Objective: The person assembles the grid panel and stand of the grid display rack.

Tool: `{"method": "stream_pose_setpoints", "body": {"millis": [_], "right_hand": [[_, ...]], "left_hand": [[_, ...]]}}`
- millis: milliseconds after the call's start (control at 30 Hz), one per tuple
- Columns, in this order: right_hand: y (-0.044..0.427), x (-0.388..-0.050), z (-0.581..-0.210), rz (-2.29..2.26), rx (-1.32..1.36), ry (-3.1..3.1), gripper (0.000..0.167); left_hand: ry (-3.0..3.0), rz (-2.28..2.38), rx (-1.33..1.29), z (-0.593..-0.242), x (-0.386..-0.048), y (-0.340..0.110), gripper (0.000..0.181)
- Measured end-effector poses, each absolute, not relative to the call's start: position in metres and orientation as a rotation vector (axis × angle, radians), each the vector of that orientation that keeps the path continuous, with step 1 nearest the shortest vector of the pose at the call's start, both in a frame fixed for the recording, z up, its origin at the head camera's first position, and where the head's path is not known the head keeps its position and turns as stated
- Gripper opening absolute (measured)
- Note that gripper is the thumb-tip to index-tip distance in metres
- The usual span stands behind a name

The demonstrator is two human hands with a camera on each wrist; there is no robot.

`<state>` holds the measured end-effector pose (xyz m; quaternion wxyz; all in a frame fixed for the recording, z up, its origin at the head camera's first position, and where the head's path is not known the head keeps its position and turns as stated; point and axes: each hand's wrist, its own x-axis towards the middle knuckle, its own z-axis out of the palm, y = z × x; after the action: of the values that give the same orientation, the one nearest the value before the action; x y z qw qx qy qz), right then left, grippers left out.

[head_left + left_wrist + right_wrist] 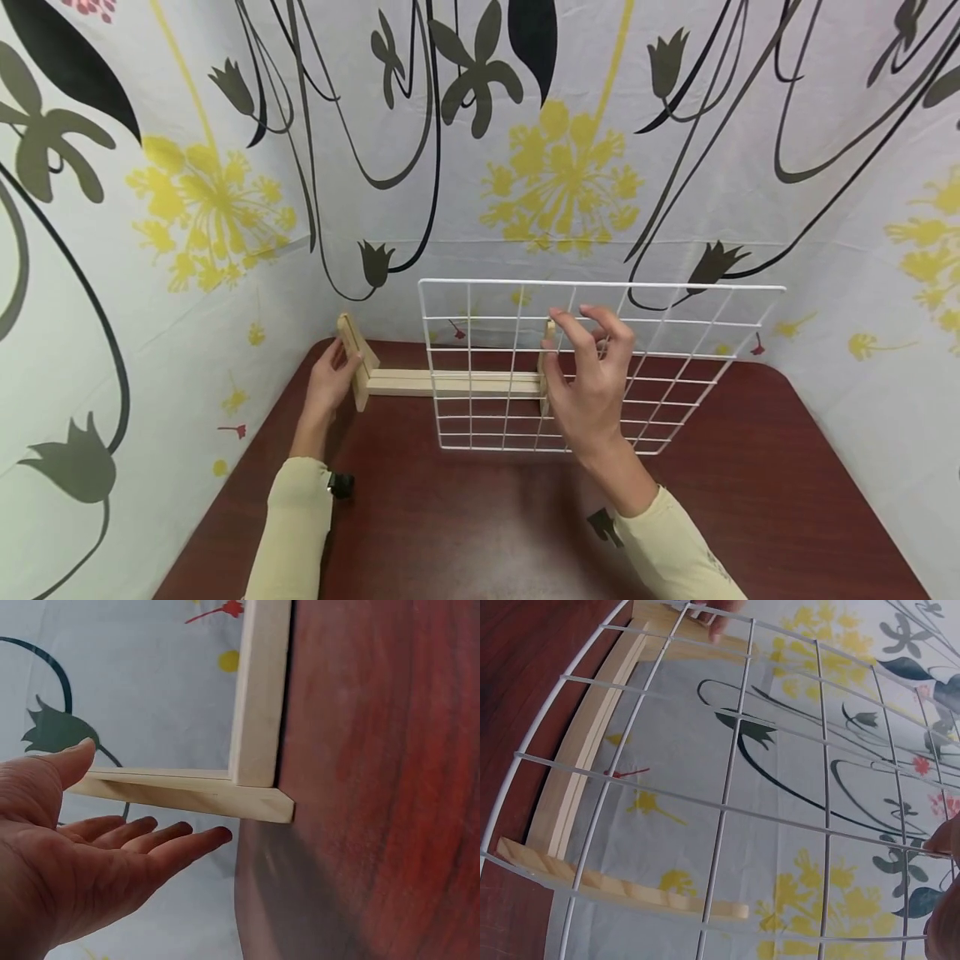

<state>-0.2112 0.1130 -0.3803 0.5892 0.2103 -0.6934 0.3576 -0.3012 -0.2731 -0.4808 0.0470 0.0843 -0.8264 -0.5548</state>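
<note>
A white wire grid panel (517,350) stands tilted over the right side of a pale wooden stand (401,383). My right hand (592,396) grips the panel's wires with bent fingers. In the right wrist view, its fingers (945,844) show only at the right edge. The stand has a long crossbar and an end piece on either side. Beside its left end piece (354,358) is my left hand (327,387). In the left wrist view, that hand's fingers are fairly straight, with the wooden piece (187,799) between thumb and fingers; contact is unclear.
The stand rests near the back of a dark red-brown table (465,508). White cloth (330,200) printed with flowers surrounds the table at the back and sides. A black wrist device (341,485) shows at the left sleeve.
</note>
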Motion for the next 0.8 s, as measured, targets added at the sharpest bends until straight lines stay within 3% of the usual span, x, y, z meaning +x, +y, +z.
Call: {"method": "stream_pose_setpoints", "body": {"millis": [167, 433, 800], "right_hand": [[0.110, -0.209, -0.378, 0.834, 0.498, -1.599, 0.037], [0.109, -0.210, -0.379, 0.820, 0.497, -1.615, 0.046], [0.113, -0.210, -0.383, 0.806, 0.465, -1.649, 0.042]], "left_hand": [[-2.574, -1.569, 0.244, -0.486, -0.304, -0.272, 0.072], [-2.562, -1.335, 0.195, -0.495, -0.311, -0.262, 0.047], [-2.518, -1.152, 0.242, -0.502, -0.310, -0.235, 0.041]]}}
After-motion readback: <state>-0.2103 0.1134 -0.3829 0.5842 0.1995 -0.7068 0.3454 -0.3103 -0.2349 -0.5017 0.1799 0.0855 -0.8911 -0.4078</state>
